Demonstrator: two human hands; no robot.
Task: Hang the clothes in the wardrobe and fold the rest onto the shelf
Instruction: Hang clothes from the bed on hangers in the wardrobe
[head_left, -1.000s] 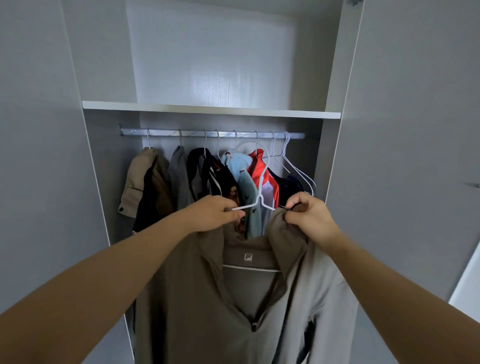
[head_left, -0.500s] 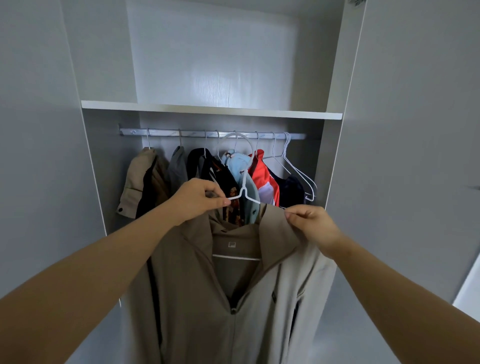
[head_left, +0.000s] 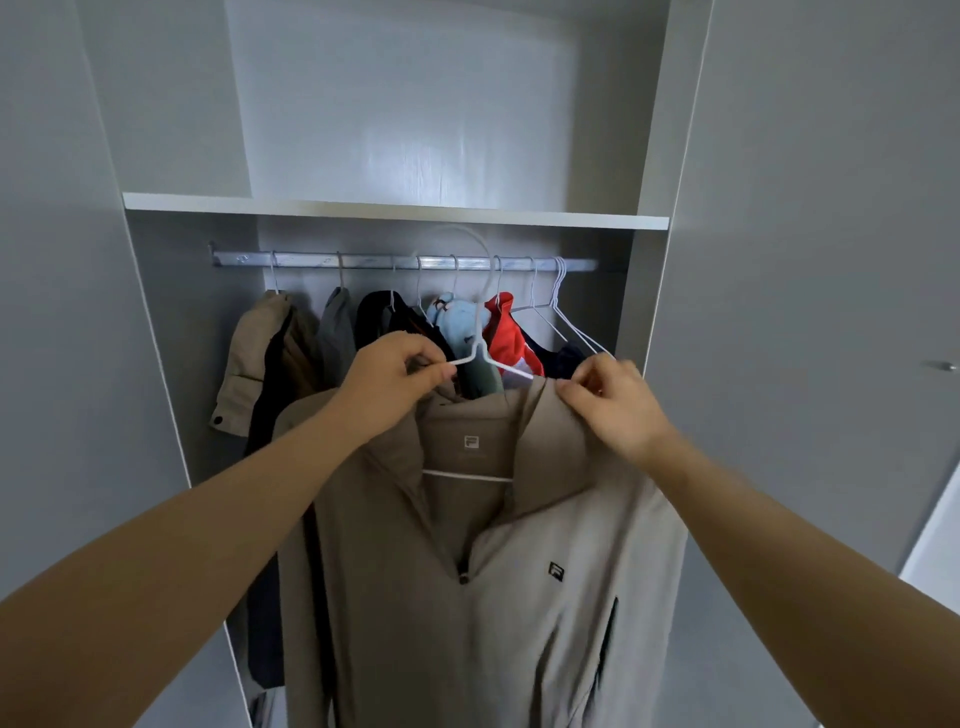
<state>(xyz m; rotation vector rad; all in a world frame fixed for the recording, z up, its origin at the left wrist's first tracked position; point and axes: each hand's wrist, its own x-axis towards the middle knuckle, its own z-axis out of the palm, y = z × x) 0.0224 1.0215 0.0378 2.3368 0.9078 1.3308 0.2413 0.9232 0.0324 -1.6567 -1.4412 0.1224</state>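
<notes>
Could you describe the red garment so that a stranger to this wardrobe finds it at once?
Look at the metal rail under the white shelf. The red garment hangs toward its right end, between a light blue piece and a dark navy one. It alone is bright red.

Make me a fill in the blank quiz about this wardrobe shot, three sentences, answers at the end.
The left hand grips the white hanger while the right hand pinches the ____ of the beige jacket.
The empty hangers hang at the ____ end of the rail.
Between the light blue garment and the navy garment hangs a ____ one.
Missing words: collar; right; red.
</notes>
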